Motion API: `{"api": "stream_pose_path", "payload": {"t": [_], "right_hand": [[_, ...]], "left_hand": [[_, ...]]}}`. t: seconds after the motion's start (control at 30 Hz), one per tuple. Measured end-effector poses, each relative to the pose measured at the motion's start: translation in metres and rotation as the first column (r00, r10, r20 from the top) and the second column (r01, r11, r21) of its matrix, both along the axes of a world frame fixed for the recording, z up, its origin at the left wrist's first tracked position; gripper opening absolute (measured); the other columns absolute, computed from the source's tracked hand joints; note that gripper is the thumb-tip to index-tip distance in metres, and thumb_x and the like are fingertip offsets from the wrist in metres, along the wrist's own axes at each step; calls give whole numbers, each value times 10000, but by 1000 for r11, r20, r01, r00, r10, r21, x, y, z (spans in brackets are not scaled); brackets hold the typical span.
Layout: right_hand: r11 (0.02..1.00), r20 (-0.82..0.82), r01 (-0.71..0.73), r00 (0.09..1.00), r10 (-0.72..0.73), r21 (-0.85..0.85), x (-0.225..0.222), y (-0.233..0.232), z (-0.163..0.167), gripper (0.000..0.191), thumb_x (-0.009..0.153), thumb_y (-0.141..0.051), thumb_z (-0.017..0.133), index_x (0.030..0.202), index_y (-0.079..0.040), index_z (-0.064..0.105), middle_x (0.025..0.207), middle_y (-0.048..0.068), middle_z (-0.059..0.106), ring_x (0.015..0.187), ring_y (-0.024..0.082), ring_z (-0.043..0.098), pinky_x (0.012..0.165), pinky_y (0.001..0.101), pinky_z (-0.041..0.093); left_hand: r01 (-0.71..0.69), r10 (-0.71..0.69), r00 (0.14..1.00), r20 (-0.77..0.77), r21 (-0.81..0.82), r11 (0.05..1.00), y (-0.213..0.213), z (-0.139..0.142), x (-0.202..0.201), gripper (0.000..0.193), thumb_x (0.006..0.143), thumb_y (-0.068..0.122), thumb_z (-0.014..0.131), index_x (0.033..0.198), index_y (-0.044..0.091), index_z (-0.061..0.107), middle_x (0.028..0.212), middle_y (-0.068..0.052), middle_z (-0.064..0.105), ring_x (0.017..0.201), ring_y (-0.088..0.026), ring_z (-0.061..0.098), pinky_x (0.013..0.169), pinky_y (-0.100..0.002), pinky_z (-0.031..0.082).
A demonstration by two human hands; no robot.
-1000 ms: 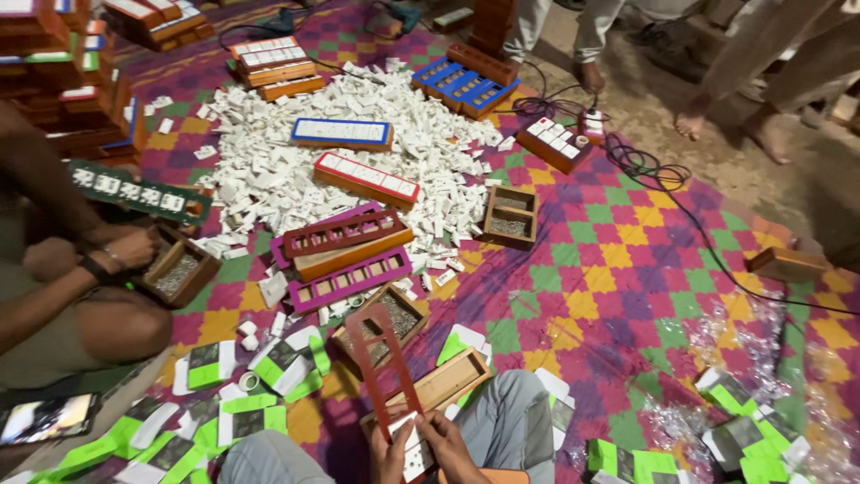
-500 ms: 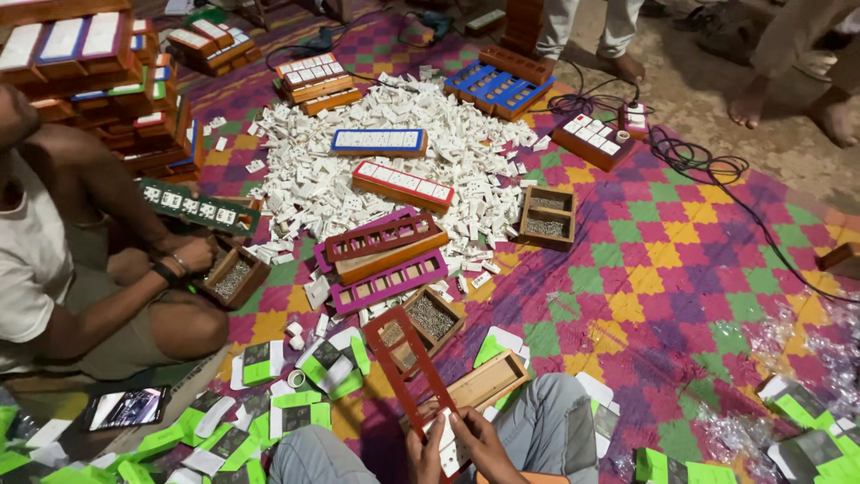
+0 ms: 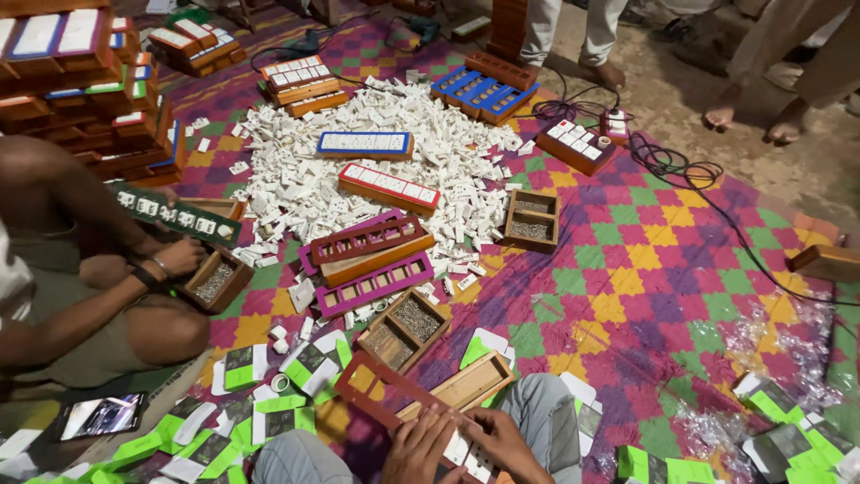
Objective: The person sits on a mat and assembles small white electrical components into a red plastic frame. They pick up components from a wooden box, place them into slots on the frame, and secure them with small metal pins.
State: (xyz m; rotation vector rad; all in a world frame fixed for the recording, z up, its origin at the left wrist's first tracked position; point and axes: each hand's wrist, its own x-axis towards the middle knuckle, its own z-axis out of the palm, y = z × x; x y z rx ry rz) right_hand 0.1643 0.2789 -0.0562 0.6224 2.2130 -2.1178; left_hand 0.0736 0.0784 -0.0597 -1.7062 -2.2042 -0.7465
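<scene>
On a checkered floor mat point(image 3: 627, 269), left hand point(image 3: 419, 448) and right hand point(image 3: 503, 445) press curled fingers on a white-switch board point(image 3: 466, 448), gripping nothing fully.

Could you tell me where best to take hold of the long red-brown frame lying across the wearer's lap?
Probably by the long side rails of the red-brown frame, near its low end where the left hand and right hand rest. It is thin and slotted, so a grip across its width from below looks steadiest.
</scene>
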Motion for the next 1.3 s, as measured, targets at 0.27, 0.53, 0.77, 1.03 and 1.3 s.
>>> {"api": "stream_pose_path", "payload": {"t": [0.27, 0.53, 0.77, 1.03, 1.3], "right_hand": [[985, 91, -173, 981, 171, 10, 14, 12, 38, 235, 995, -194, 590, 888, -8, 685, 632, -40, 551, 545, 46, 479, 494, 267, 403], [949, 118, -282, 956, 267, 140, 17, 37, 62, 247, 967, -204, 647, 934, -2, 785, 622, -44, 587, 559, 38, 471, 482, 265, 363], [951, 38, 307, 951, -306, -24, 0, 92, 67, 391, 976, -369, 531, 1062, -58, 752, 830, 24, 772, 728, 99, 691, 630, 280, 526], [987, 105, 129, 985, -138, 93, -29, 66, 8, 393, 1042, -349, 549, 1114, -20, 750, 936, 22, 784, 784, 102, 632, 665, 254, 470], [718, 116, -177, 984, 135, 673, -149, 20, -15, 315, 1015, -304, 641, 1113, -21, 738, 949, 173, 765, 721, 254, 723, 651, 368, 546]], "left_hand": [[223, -225, 974, 1, -123, 967, -18, 19, -12, 826, 979, 619, 612, 1493, -16, 484, 1570, -189, 469, 1485, -374, 404, 1177, -542, 305], [383, -325, 913, 247, -242, 891, -17, 93, -13, 691, 1051, 491, 640, 1490, -9, 454, 1492, -254, 456, 1422, -409, 434, 1118, -562, 340], [43, -116, 498, 859, 110, 993, -12, 89, -20, 675, 919, 411, 688, 1453, 66, 461, 1369, -158, 546, 1251, -331, 525, 993, -480, 471], [-647, -650, -377, 660, 314, 694, -17, -18, -35, 917, 914, 797, 394, 1493, 92, 490, 1107, -67, 661, 866, -152, 661, 654, -298, 546], [-786, -635, -391, 666, 117, 606, -31, -25, -44, 914, 925, 796, 295, 1427, 78, 555, 1191, -123, 696, 875, -188, 708, 696, -363, 606]]}}
